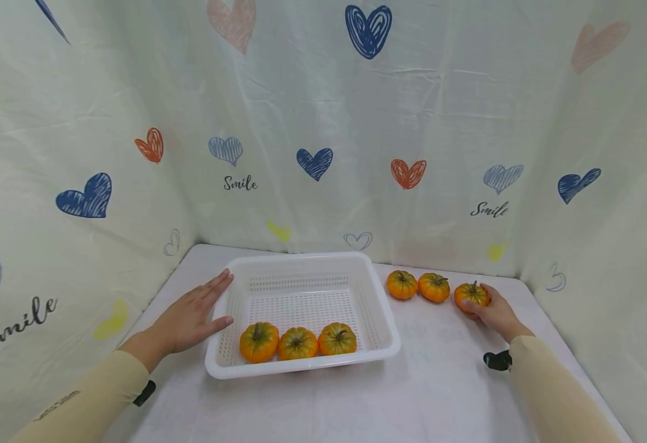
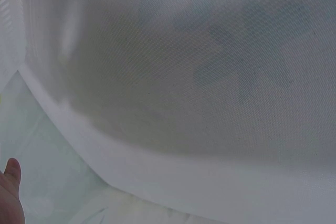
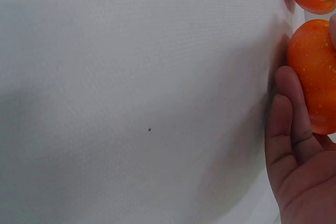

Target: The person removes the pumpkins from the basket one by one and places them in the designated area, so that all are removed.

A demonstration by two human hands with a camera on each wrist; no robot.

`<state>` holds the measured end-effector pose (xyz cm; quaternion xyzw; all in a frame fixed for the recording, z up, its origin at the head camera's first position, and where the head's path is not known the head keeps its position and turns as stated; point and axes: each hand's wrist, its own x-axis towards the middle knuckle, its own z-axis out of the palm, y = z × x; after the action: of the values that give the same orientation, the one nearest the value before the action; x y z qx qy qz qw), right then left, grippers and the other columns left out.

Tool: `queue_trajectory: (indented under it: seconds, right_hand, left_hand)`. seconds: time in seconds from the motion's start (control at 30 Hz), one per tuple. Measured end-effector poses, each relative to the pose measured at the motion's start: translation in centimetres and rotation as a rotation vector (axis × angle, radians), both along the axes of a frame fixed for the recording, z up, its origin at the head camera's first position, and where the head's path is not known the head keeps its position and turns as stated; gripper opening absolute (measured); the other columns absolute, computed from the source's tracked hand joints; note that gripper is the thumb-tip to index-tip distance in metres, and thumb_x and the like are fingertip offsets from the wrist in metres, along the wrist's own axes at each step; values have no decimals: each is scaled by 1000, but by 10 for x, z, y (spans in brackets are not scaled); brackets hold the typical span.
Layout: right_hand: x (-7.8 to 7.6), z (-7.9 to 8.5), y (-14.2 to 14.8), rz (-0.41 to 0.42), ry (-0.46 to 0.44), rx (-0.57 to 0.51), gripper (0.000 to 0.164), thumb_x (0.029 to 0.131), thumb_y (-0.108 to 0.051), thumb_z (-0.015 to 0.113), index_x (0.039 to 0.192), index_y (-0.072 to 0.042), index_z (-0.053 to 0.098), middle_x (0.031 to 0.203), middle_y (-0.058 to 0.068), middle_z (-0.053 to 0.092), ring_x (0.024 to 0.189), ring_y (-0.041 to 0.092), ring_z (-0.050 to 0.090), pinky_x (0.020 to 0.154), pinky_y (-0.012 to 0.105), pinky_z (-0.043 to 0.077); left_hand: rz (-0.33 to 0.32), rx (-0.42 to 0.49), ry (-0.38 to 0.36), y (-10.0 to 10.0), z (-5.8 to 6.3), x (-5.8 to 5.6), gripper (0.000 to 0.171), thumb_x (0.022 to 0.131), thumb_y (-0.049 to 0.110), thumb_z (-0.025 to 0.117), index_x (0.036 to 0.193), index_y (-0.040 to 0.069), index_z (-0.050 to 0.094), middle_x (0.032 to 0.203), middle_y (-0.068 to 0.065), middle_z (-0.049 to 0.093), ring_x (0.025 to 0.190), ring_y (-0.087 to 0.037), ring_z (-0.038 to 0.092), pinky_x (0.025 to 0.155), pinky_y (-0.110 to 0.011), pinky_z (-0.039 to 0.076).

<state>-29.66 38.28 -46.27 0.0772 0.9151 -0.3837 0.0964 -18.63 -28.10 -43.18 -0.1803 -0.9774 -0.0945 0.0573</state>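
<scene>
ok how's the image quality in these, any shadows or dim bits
Head view: fairly even light, basket clear, only soft shadows on the tabletop; left wrist view: dim and greyish, a broad shadow across the tabletop, left hand cropped at the edge; right wrist view: grey shadow beside the right hand, its pumpkin vivid orange but cut off.

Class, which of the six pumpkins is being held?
The rightmost pumpkin, outside the basket: the right hand grips it, while no hand touches the others.
</scene>
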Motion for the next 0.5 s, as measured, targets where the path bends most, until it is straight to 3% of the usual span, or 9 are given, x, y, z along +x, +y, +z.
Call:
queue_trajectory:
  seconds: [0.5]
  right_hand:
    - [-8,-3,-5,22,-23,-20,109,93,-50,66,155,5,-4,152,41,10,133,56,21,110,69,18]
  left_hand:
    - [-15,-2,-7,-2,-1,-2,87,96,52,57,160,11,16,166,-10,13,146,-37,27,116,-57,22]
